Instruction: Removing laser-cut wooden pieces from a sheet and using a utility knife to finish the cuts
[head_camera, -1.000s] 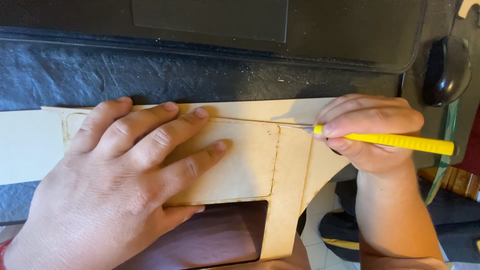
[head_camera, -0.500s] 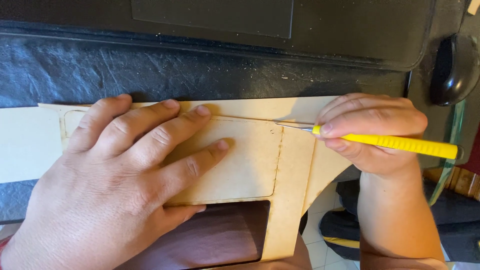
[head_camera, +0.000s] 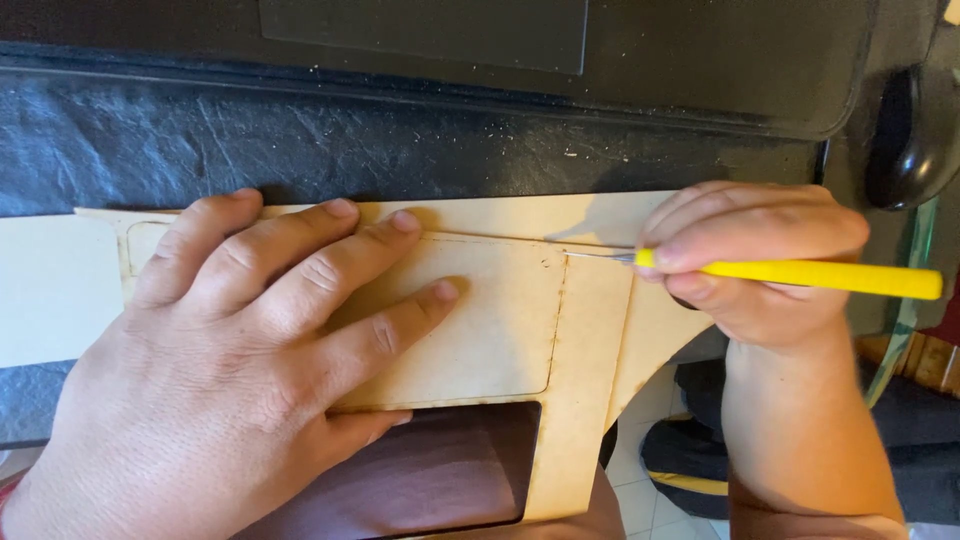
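Observation:
A thin tan wooden sheet (head_camera: 590, 350) with laser-cut outlines lies across a dark mat. My left hand (head_camera: 230, 370) presses flat on it, fingers spread over a rounded rectangular cut panel (head_camera: 490, 320). My right hand (head_camera: 750, 265) grips a yellow-handled craft knife (head_camera: 800, 275) held nearly level, its thin metal blade tip resting on the cut line at the panel's upper right corner. Below the panel, a rectangular opening in the sheet shows a dark maroon surface (head_camera: 430, 470).
A dark blue-black cutting mat (head_camera: 400, 140) with pale dust specks lies beyond the sheet, and a black flat case (head_camera: 650, 60) behind it. A black rounded object (head_camera: 915, 130) sits at the upper right. Tiled floor and dark fabric show at the lower right.
The knife's blade tip has slid left along the panel's top cut line to its corner. My left hand stays pressed on the sheet.

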